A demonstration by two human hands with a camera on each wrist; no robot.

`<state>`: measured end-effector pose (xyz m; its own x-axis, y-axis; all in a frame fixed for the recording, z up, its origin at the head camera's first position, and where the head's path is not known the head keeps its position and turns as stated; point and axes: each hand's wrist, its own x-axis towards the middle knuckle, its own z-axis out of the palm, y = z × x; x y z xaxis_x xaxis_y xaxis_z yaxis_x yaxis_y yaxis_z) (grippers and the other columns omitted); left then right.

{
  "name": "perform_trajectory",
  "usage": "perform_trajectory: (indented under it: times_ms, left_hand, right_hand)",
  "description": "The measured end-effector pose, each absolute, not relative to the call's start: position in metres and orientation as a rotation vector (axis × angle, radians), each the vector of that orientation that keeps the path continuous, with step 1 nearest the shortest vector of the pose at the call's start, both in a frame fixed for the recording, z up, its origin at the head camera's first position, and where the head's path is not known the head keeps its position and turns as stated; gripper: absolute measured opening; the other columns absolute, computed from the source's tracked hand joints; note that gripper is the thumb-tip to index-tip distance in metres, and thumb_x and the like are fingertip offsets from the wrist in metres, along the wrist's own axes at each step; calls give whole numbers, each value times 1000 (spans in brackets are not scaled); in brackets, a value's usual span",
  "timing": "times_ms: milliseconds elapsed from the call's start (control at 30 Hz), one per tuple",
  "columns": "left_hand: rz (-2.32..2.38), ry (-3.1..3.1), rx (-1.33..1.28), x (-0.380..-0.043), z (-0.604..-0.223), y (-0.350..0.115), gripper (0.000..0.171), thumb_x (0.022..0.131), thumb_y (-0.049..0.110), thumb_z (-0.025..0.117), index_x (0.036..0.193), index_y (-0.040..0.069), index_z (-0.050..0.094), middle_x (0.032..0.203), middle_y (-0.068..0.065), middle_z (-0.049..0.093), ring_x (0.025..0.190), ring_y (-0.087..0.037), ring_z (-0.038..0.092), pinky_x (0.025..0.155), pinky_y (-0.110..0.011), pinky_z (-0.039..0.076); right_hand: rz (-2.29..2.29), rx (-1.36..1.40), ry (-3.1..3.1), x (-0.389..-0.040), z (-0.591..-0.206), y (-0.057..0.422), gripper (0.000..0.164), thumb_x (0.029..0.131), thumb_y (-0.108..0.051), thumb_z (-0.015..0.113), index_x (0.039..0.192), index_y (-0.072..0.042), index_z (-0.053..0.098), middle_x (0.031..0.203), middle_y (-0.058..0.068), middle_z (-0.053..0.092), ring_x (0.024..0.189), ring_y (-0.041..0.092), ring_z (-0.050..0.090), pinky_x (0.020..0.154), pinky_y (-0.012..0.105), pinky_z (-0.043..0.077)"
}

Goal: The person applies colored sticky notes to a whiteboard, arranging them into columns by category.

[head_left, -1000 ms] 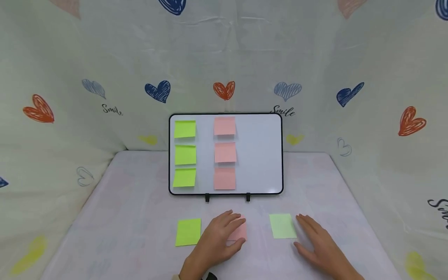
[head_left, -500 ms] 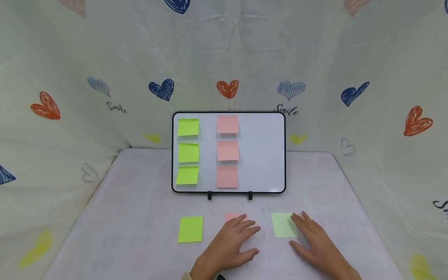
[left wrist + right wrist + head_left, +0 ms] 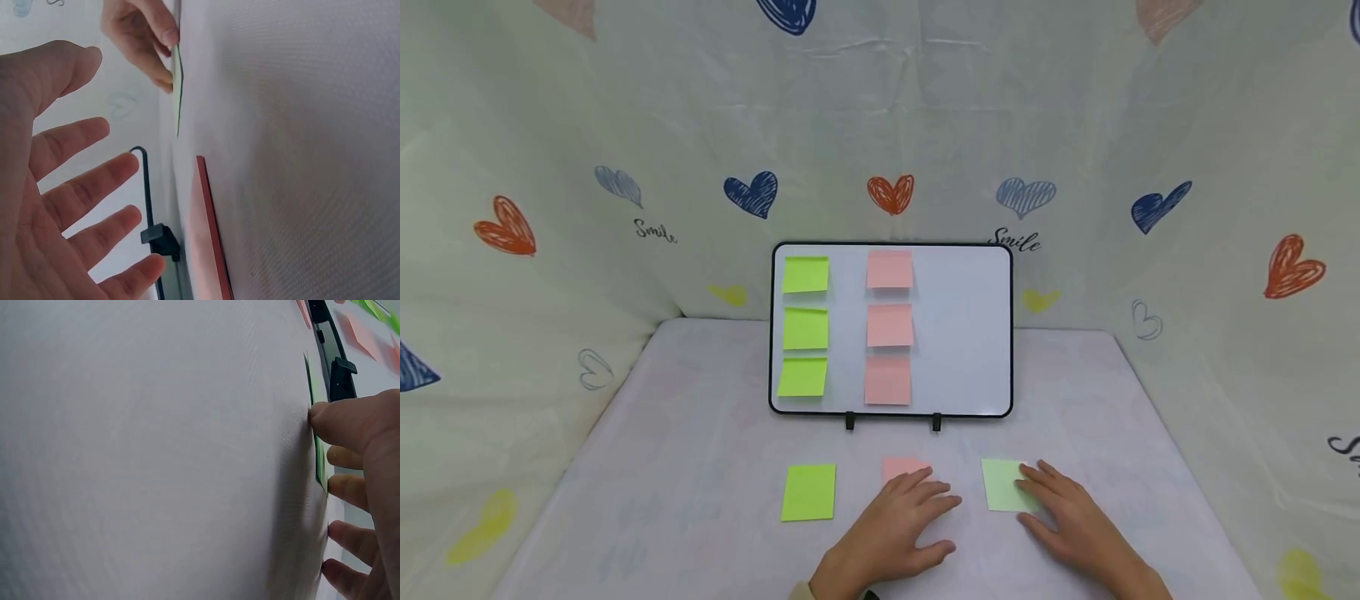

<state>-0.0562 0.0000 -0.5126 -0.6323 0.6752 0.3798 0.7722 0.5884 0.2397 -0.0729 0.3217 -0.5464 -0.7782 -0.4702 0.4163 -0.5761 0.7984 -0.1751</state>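
Observation:
My left hand (image 3: 891,529) hovers with spread fingers over the near part of a pink sticky note pad (image 3: 904,466), hiding much of it. In the left wrist view, its fingers stay apart from the pink pad (image 3: 203,250). On the right, my right hand (image 3: 1078,525) touches a pale green sticky note pad (image 3: 1000,486) with extended fingers. The right wrist view has the thumb at the edge of the pale green pad (image 3: 320,469), the fingers beyond it. A yellow-green sticky note pad (image 3: 808,493) lies to the left of both hands.
Behind the pads stands a black-framed whiteboard (image 3: 962,333) on small black feet (image 3: 936,422). Yellow-green notes (image 3: 805,328) form its left column, pink notes (image 3: 890,325) its middle one. A cloth printed with hearts (image 3: 891,194) hangs behind the white-covered table (image 3: 700,417).
The left hand has moved right and slightly nearer from over the pink pad. The right hand has shifted left from beside the pale green pad onto its right side. The view has shifted slightly.

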Motion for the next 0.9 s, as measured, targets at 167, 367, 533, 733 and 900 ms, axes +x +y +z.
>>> perform_trajectory:
  times_ms: [167,367,533,733,900]
  left_hand:
    - [-552,-2619,-1258,-57,-512,2,44,99,47,65,136,22,66,134,3,67,136,-27,57,109,-44,50]
    - [-478,-2579,-1327,-58,-514,7,42,99,46,64,134,23,67,132,4,68,134,-26,58,107,-41,51]
    - [-395,-2594,-1380,-60,-514,15,41,100,45,63,134,24,67,131,7,69,133,-25,59,105,-40,52]
    - [-306,-2679,-1429,-63,-515,24,41,101,46,63,137,27,65,136,9,67,136,-23,57,106,-42,51]
    - [-294,-2706,-1458,-66,-515,27,40,102,45,62,138,28,65,138,11,66,137,-22,56,106,-41,50]
  right_hand:
    - [395,822,-2604,-75,-544,322,41,73,-19,91,110,-10,78,127,9,73,119,38,67,88,54,57]
    - [400,854,-2591,-78,-543,323,33,74,-14,88,106,-12,78,124,10,73,116,39,69,87,54,58]
    - [412,876,-2551,-81,-542,320,26,76,-5,85,100,-12,78,120,12,75,112,40,70,86,52,59]
    - [388,869,-2548,-80,-542,315,31,74,-1,82,102,-11,77,118,15,76,108,39,72,83,50,61]
    - [350,861,-2564,-77,-539,311,35,68,0,80,101,-12,76,119,15,76,106,38,73,79,49,61]
